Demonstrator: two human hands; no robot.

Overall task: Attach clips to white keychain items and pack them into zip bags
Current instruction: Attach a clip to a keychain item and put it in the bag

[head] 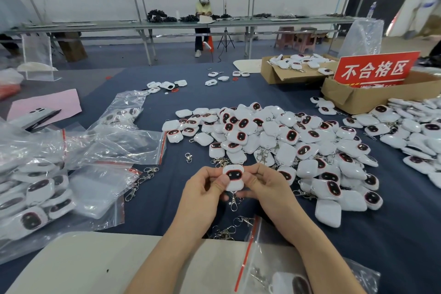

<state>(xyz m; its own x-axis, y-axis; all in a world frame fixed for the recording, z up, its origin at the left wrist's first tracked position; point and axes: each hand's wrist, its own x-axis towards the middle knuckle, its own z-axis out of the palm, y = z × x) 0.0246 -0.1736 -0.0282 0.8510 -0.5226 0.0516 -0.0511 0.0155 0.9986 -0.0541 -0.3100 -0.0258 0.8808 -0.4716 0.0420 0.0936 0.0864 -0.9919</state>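
blue table (167, 203): left hand (202, 190), right hand (265, 184) pinch one clipped keychain (234, 180).

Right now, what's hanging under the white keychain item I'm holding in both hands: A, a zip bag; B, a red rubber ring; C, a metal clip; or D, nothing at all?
C: a metal clip dangles from the bottom of the white keychain item, which the left hand and right hand pinch by its sides.
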